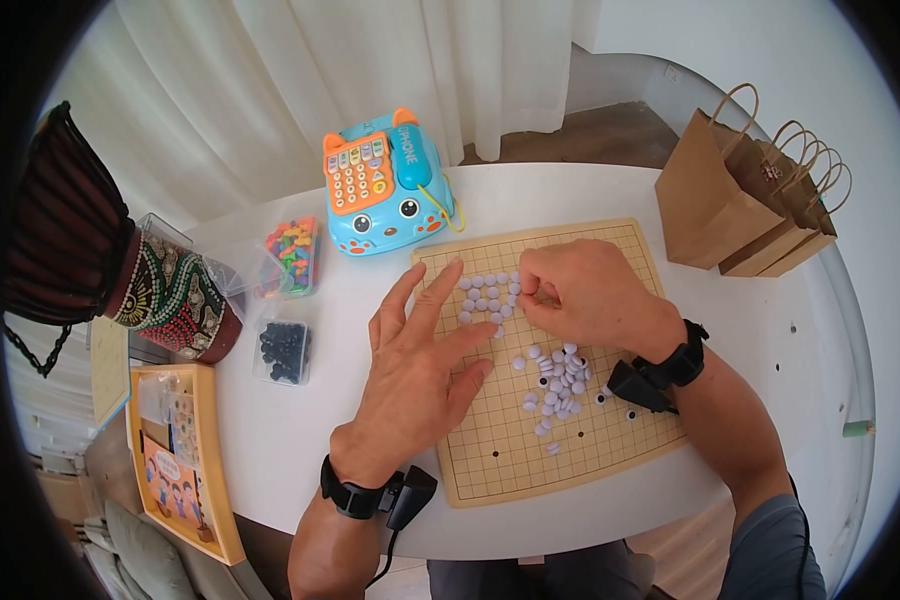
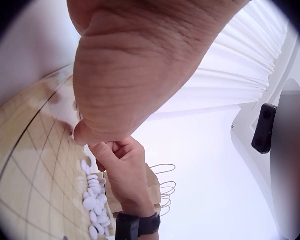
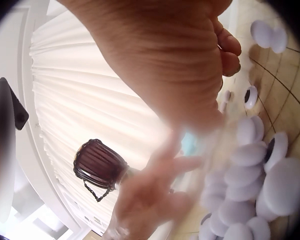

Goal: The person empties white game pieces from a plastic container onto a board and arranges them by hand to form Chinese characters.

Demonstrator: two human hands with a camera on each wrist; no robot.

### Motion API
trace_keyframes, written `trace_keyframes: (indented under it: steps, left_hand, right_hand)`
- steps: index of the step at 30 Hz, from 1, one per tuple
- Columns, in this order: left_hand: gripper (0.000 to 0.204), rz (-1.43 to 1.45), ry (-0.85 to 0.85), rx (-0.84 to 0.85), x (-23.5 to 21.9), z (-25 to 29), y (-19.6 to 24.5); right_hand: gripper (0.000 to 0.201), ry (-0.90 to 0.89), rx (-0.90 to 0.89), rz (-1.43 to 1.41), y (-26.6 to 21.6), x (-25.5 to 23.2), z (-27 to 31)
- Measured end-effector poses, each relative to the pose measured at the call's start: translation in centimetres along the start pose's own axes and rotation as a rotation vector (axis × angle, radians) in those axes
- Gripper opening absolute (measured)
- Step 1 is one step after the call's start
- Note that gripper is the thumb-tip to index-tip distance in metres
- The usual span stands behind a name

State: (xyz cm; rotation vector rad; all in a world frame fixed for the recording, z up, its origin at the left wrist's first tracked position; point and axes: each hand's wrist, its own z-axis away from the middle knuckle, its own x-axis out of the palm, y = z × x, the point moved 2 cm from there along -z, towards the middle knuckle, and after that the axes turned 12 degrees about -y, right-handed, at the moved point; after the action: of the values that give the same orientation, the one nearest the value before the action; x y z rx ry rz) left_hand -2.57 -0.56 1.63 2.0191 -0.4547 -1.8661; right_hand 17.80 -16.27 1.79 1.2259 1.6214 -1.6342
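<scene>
White round pieces form a small group of rows on the wooden grid board (image 1: 490, 478) in the head view; a loose pile of white pieces (image 1: 567, 378) lies nearer the person. My left hand (image 1: 405, 385) is spread at the left of the rows, its index fingertip by the lowest piece (image 1: 497, 331). At the rows' right edge, my right hand (image 1: 590, 295) has its fingers curled down near the board; whether a piece is between them is hidden. The right wrist view shows the pile (image 3: 240, 185) close up, some pieces with black spots, beside the curled right hand (image 3: 175, 65).
Behind the board stands a blue toy phone (image 1: 390, 190). Paper bags (image 1: 720, 200) are at the back right. On the left are a box of coloured pieces (image 1: 295, 255), a box of black pieces (image 1: 283, 350), a drum (image 1: 160, 280) and a wooden tray (image 1: 225, 500).
</scene>
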Motion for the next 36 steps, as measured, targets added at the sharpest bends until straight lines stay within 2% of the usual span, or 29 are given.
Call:
trace_keyframes:
  steps: [6, 8, 20, 31, 36]
  left_hand:
    - [0.039, -0.001, -0.003, -0.002, 0.03, 0.04, -0.08]
    - [0.039, -0.001, -0.005, -0.003, 0.05, 0.04, -0.11]
    - [0.039, -0.003, -0.004, -0.018, -0.01, 0.06, -0.05]
    - [0.058, -0.005, 0.13, -0.07, 0.0, -0.03, -0.53]
    - [0.057, 0.001, 0.137, -0.08, -0.01, 0.01, -0.6]
  right_hand:
    - [0.015, -0.005, 0.019, 0.036, 0.09, -0.02, -0.03]
    - [0.015, -0.065, 0.07, 0.013, -0.19, -0.24, -0.08]
    - [0.015, -0.079, 0.072, 0.003, -0.34, -0.26, -0.1]
    - [0.015, -0.087, 0.08, -0.001, -0.47, -0.37, -0.06]
    - [0.015, -0.09, 0.081, -0.001, -0.49, -0.34, -0.09]
